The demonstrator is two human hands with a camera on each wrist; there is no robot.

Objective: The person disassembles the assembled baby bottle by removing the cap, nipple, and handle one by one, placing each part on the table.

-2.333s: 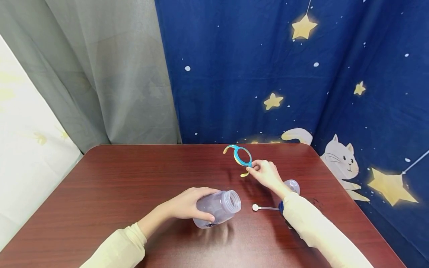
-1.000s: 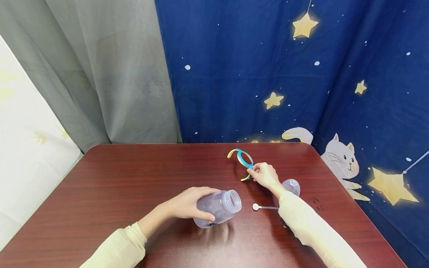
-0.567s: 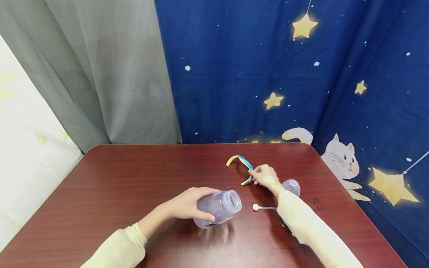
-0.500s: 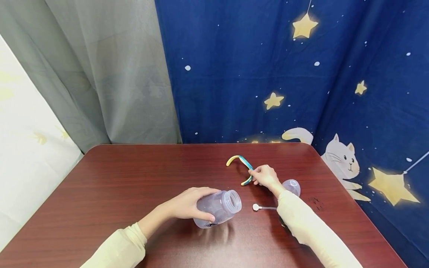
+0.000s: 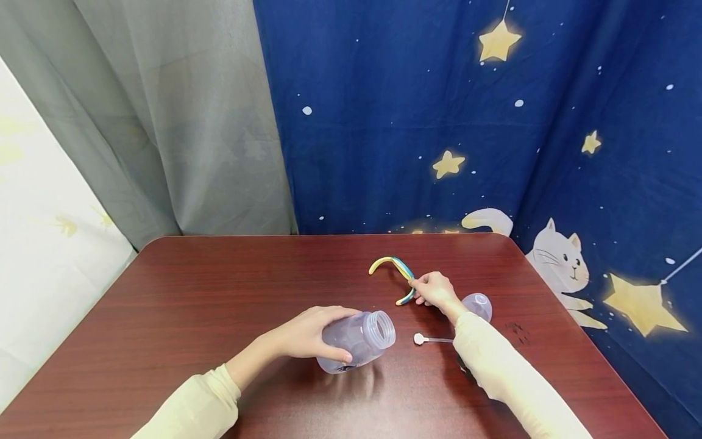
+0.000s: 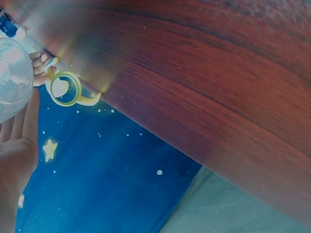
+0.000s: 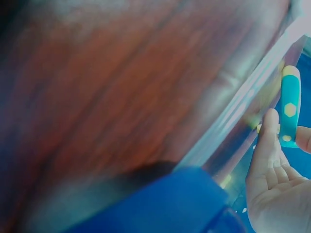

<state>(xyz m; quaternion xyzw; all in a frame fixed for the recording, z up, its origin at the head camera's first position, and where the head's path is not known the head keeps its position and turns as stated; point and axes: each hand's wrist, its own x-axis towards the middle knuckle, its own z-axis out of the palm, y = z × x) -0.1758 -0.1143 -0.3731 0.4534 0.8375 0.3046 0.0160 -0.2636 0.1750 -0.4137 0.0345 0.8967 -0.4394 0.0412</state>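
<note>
My left hand (image 5: 315, 332) grips a translucent bottle (image 5: 353, 342) around its side. The bottle is tilted, and its uncapped threaded mouth points right. Beyond it, my right hand (image 5: 436, 289) pinches a blue-and-yellow ring-shaped bottle handle (image 5: 403, 269) between thumb and fingers. The head view shows the handle nearly edge-on, its two curved grips pointing left. The left wrist view shows its round ring (image 6: 77, 87) face-on. In the right wrist view, a teal grip with yellow hexagons (image 7: 290, 109) shows beside the thumb.
A straw (image 5: 436, 340) with a white end lies right of the bottle. A clear dome cover (image 5: 478, 306) stands behind the right forearm. The right sleeve hides a blue part (image 7: 160, 204) in the head view. Curtains hang behind the brown table (image 5: 247, 268).
The right hand has moved slightly nearer and turned the handle from ring-opening-visible to nearly edge-on, lower over the table. The left hand and bottle stay in place.
</note>
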